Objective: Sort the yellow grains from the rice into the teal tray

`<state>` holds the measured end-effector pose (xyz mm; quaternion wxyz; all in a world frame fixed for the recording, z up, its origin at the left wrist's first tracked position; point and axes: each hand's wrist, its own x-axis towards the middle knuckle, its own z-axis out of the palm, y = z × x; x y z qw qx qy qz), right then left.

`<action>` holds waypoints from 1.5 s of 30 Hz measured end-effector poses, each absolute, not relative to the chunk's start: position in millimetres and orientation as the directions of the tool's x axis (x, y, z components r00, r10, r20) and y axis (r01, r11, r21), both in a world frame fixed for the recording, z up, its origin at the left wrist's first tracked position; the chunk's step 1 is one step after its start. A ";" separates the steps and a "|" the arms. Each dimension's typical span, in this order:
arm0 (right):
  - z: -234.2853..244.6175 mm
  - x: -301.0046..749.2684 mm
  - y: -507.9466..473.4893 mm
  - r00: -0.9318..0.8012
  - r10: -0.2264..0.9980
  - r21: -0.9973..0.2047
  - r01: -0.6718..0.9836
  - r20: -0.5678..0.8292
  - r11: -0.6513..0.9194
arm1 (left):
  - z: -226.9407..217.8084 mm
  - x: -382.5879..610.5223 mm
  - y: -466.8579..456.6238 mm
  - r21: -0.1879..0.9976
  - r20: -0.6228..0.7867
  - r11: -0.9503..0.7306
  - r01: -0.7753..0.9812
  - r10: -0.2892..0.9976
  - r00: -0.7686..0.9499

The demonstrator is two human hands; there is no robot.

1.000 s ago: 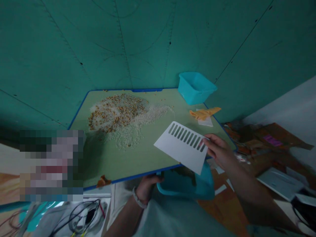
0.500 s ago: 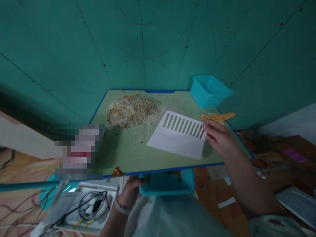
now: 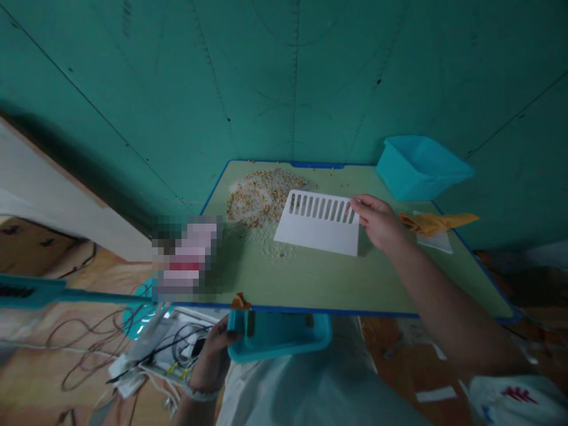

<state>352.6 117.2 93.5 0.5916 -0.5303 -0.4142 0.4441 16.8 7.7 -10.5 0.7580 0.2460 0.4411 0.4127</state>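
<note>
My right hand point(image 3: 377, 220) grips the right end of a white slotted plastic scraper point(image 3: 317, 235), thumb at its upper corner. The scraper is tilted above the table, its left end beside a spread pile of pale grains and yellow-brown kernels point(image 3: 261, 198) and hiding part of it. Below the front edge, my left hand point(image 3: 217, 343) holds a turquoise plastic bin point(image 3: 281, 353) by its left end. That bin is against my body, partly under the table edge; its contents are hard to make out.
A second turquoise bin point(image 3: 421, 171) stands at the table's back right corner. Near it lies a crumpled orange cloth point(image 3: 437, 223). A pixelated box point(image 3: 190, 254) is at the left edge, and an orange-brown scrap point(image 3: 240, 302) at the front edge. Cables point(image 3: 75, 355) cover the floor.
My view has turned left, so the table appears farther right. Relative to the table, my right hand has moved the scraper left toward the pile, and the held bin has shifted left.
</note>
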 end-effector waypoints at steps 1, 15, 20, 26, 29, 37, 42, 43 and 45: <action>91.7 355.4 116.2 0.276 0.961 -0.995 -0.099 -0.001 0.027 | -9.1 16.7 7.8 0.737 -0.462 0.534 -0.414 0.845 0.268; 93.1 351.0 108.8 0.227 0.969 -0.988 -0.141 -0.099 -0.068 | -3.2 22.1 15.7 0.705 -0.529 0.573 -0.418 0.817 0.229; 94.2 350.8 108.4 0.234 0.966 -0.984 -0.161 -0.109 -0.072 | -6.5 22.6 16.5 0.720 -0.514 0.567 -0.401 0.823 0.242; 95.0 351.0 107.7 0.228 0.970 -0.991 -0.123 -0.087 -0.060 | -8.6 19.9 16.8 0.727 -0.514 0.579 -0.370 0.815 0.266; 94.2 351.4 107.9 0.228 0.970 -0.994 -0.082 -0.083 -0.065 | -7.3 20.8 17.0 0.726 -0.522 0.581 -0.367 0.814 0.255; 97.8 351.9 108.2 0.179 0.973 -0.983 -0.137 -0.146 -0.123 | -5.3 20.6 16.3 0.717 -0.533 0.583 -0.383 0.812 0.237; 95.1 353.8 107.7 0.047 0.985 -0.984 -0.074 -0.168 -0.165 | -12.6 14.9 16.1 0.724 -0.562 0.584 -0.368 0.808 0.177; 94.6 354.0 107.3 0.015 0.983 -0.982 -0.056 -0.181 -0.180 | -13.6 14.4 16.2 0.726 -0.563 0.583 -0.365 0.808 0.171; 94.5 354.3 106.2 -0.064 0.974 -0.976 -0.025 -0.217 -0.219 | -14.0 14.2 16.5 0.724 -0.565 0.589 -0.360 0.805 0.180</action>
